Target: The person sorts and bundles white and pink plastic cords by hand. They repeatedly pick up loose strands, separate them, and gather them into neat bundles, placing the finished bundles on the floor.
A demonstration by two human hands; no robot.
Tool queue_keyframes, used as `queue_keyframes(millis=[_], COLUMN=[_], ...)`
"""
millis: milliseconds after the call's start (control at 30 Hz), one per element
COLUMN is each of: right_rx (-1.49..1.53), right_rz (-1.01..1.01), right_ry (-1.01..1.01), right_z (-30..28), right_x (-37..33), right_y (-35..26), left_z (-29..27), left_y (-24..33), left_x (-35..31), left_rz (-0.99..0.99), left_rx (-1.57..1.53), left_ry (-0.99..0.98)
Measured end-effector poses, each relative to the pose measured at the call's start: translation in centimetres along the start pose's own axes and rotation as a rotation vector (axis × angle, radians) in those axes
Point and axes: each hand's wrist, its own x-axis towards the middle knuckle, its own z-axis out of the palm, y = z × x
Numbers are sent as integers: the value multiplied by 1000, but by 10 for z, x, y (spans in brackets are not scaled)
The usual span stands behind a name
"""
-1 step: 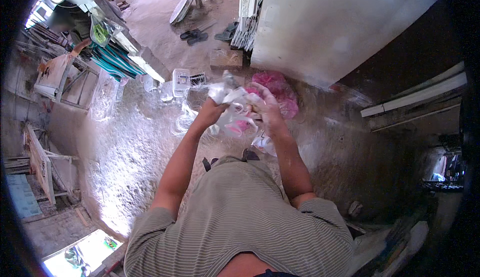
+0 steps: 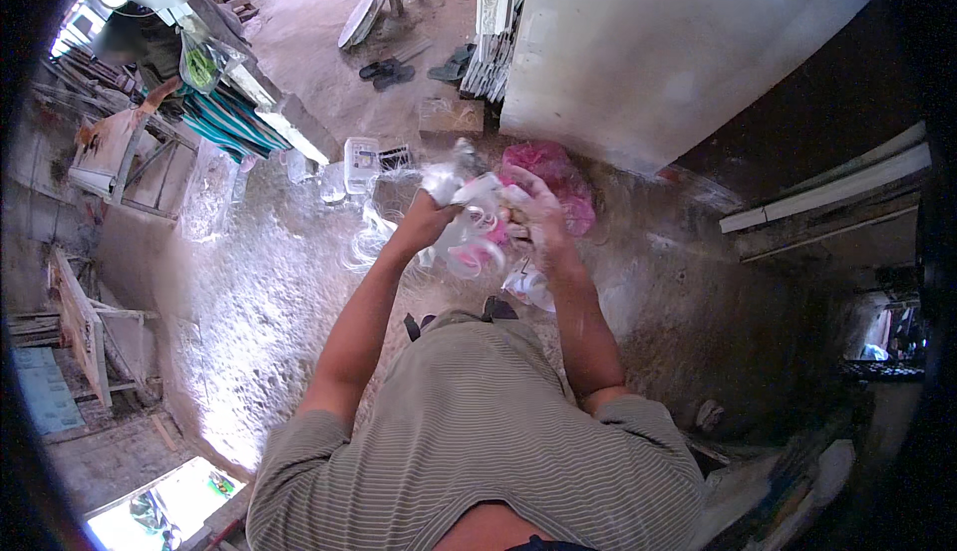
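Both my hands are out in front of me above the floor. My left hand is closed on a crumpled white plastic bundle, whose greyish end sticks up past the fingers. Between the hands, white and pink ring-like pieces show, partly blurred; whether they belong to the bundle I cannot tell. My right hand, dusted pale, has its fingers curled round something small and light brown that I cannot make out. Beyond that hand a bright pink plastic bag lies on the floor.
Clear plastic containers and tangled clear strands lie left of my hands. A white package is below my right wrist. Another person's arm and a striped teal cloth show at far left. A large pale panel stands right.
My right hand has shifted slightly and its fingers have curled more. The white bundle and the ring-like pieces between my hands have moved a little.
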Motion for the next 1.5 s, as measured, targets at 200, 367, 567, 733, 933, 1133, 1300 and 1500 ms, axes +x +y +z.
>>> queue_keyframes(millis=[200,367,567,733,933,1133,1300,1500], right_rx=[259,422,358,883,540,648,554,-234], right_rz=[10,-92,-67,-522,-517,-340,-231,-218], right_ry=[49,69,85,50,348,222,151,-1], right_z=[-45,-71,-76,-248,-238,-186,-149,-45], right_x=[-9,-9,-21,-17,-51,-15,9,46], right_y=[-21,-24,-40,-39,-62,-21,9,21], left_z=[22,40,48,-20,-24,-46,-74,-56], left_y=[60,81,70,40,56,75,80,94], left_x=[39,54,65,68,70,75,72,65], left_rz=[-58,154,293,-44,17,-122,-1,33], left_rx=[189,187,160,-38,-77,-193,-459,-766], left_ry=[-205,-200,-122,125,219,229,328,435])
